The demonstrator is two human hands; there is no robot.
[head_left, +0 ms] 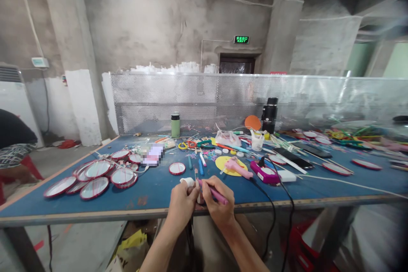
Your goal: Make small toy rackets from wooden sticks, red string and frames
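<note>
My left hand (182, 204) is closed near the front edge of the blue table (153, 191), its fingers pinched round a thin stick (196, 176) that stands up between both hands; one fingertip is wrapped in white tape. My right hand (219, 206) is closed round a pink pen-like tool (218, 196), whose tip points at the stick. The two hands touch each other. What lies between the palms is hidden.
Several red-rimmed round mirrors (95, 176) lie at the table's left. A pink glue gun (237, 168) on a yellow disc, a pink box (265, 174) with black cables, a green flask (175, 126) and a perforated metal screen (223, 97) stand beyond. A person (14, 144) sits far left.
</note>
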